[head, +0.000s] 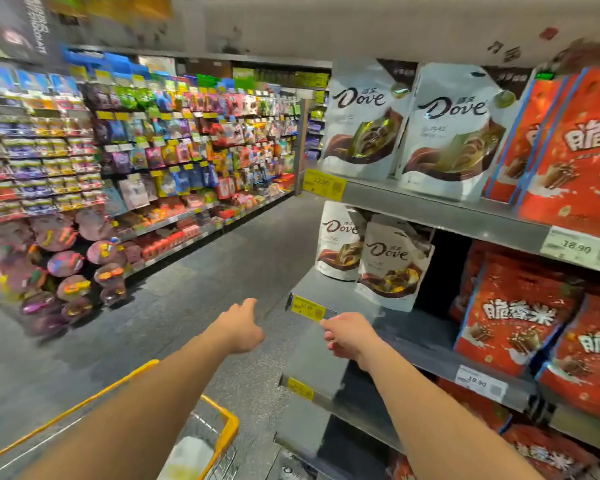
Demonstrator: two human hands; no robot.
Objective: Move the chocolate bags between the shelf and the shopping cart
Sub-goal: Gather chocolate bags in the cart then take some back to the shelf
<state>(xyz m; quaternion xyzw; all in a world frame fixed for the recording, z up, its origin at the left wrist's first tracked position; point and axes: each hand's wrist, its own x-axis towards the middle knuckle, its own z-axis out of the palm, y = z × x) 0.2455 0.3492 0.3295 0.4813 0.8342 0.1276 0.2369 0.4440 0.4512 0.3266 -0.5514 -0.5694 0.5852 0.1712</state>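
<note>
**Empty hands at the chocolate shelf**

Both arms reach forward, bare. The left hand (pixel 241 325) hangs over the floor (pixel 194 271) with its fingers loose and slightly bent, holding nothing. The right hand (pixel 349 336) is at its 3 o'clock, apart from it, fingers softly curled and also empty. Its fingertips are just beside a yellow paper tag (pixel 309 309) on the shelf edge; I cannot tell whether they touch it.

Two glossy white Dove bags (pixel 394 268) stand upright on the flat grey metal shelf (pixel 321 289), at 1 o'clock from the right hand. They are soft, crinkled pouches printed with brown swirls. Shiny red bags (pixel 513 313) fill the shelf at 3 o'clock.

At 6 o'clock sits the cart (pixel 231 424), wire mesh with a rounded yellow rim. Inside it lies a pale pouch (pixel 187 455), too blurred to read. The floor is dark and speckled.
</note>
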